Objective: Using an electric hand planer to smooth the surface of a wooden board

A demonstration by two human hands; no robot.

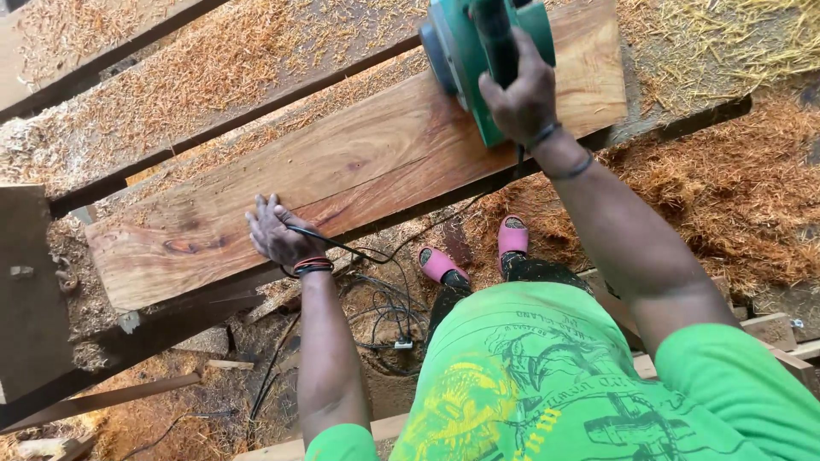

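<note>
A reddish wooden plank lies slanted across a workbench. My left hand rests flat on the plank's near edge, fingers spread, with a black cable running under its wrist. My right hand grips the black handle of a green electric planer, which sits on the plank's far right end. Bands circle both wrists.
Sawdust and shavings cover the bench boards behind the plank and the ground at right. Tangled black cables lie on the floor by my pink sandals. Loose wood offcuts lie at the lower left.
</note>
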